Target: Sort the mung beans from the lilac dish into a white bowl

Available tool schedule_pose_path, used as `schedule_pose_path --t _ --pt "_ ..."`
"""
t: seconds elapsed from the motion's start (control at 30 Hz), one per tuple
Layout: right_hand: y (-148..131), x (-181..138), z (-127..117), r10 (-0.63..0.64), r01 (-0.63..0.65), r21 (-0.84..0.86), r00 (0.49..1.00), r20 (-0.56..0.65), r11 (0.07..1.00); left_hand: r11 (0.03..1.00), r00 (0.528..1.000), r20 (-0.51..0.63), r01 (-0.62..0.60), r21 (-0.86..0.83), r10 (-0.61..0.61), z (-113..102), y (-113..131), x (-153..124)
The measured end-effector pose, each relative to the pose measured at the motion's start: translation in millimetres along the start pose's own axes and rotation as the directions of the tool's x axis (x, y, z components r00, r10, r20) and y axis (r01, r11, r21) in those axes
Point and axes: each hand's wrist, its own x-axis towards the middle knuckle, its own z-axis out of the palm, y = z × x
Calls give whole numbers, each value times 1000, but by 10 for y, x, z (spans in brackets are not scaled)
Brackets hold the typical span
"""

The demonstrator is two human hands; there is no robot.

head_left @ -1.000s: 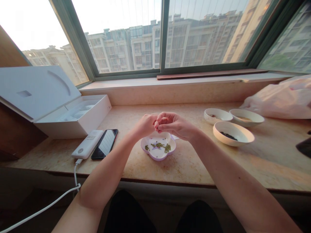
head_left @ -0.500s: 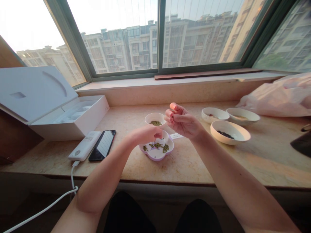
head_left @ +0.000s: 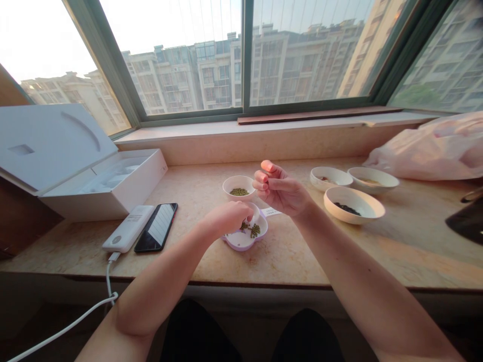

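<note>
A lilac flower-shaped dish [head_left: 245, 242] with green beans [head_left: 255, 231] sits on the stone sill in front of me. My left hand [head_left: 226, 217] reaches down into the dish, fingers curled and pinched among the beans. My right hand [head_left: 277, 188] hovers above and just right of the dish, fingers loosely curled, palm turned inward; whether it holds anything is hidden. Behind the dish stands a small white bowl [head_left: 238, 185] with green beans in it. A small white label [head_left: 270, 211] lies beside the dish under my right hand.
Three cream bowls [head_left: 353, 205] [head_left: 327, 177] [head_left: 373, 179] stand at the right, near a pink plastic bag [head_left: 433, 148]. An open white box [head_left: 101, 186], a power bank [head_left: 129, 228] with cable and a black phone [head_left: 157, 227] lie at the left. A dark object [head_left: 466, 221] is at the right edge.
My hands, joined above the dish a second ago, have parted. The left hand has dropped into the lilac dish; the right has lifted to the right, uncovering the small bowl behind.
</note>
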Motion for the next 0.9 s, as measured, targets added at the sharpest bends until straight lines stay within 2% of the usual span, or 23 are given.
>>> schedule_pose_path --t 0.17,0.47,0.63,0.73,0.83,0.9 --pt "24 27 9 14 -27 -108 992 -123 994 999 997 -73 -34 -12 33 64 33 -5" --pt "155 178 -63 -40 6 -138 968 -246 990 997 995 -87 -46 -67 41 101 -2 28" --pt "307 258 -200 -101 -16 -322 933 -345 947 992 992 -90 -98 -77 91 148 -55 90" --pt "392 302 -313 -201 -13 -508 910 -363 861 985 991 -93 -105 -137 93 120 -71 119" --pt "461 330 -398 -324 -42 -754 886 -331 656 952 985 -113 -157 -262 131 47 -85 131" --pt "490 333 -417 -349 -83 -862 891 -289 500 892 977 -138 -207 -402 164 -8 -97 130"
